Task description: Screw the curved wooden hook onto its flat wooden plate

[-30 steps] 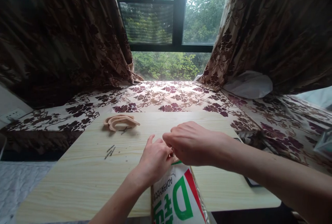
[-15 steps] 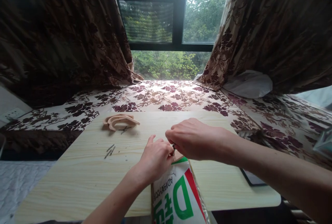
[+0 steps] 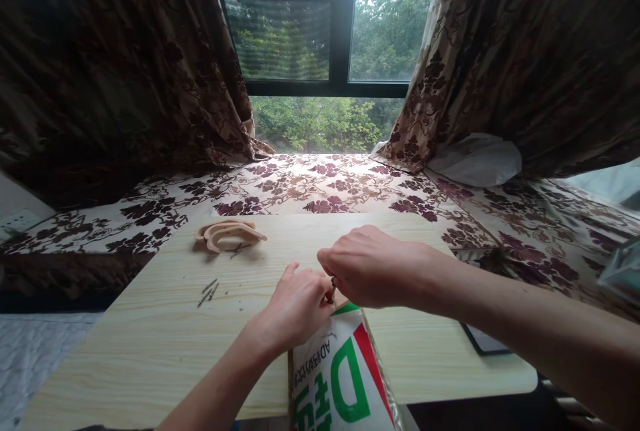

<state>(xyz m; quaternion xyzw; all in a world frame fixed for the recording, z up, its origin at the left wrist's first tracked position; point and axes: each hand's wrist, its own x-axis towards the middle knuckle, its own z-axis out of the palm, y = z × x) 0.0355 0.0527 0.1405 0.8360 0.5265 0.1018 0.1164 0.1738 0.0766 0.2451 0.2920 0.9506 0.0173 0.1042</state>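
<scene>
Right hand [image 3: 367, 268] clenched on a metal piece [image 3: 333, 287], left hand [image 3: 300, 301] curled beside it (its grip unclear)

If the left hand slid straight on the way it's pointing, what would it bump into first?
Most likely the right hand, curled just ahead of the left hand, with a small dark piece showing between them. Any height gap between the hands is unclear here.
</scene>
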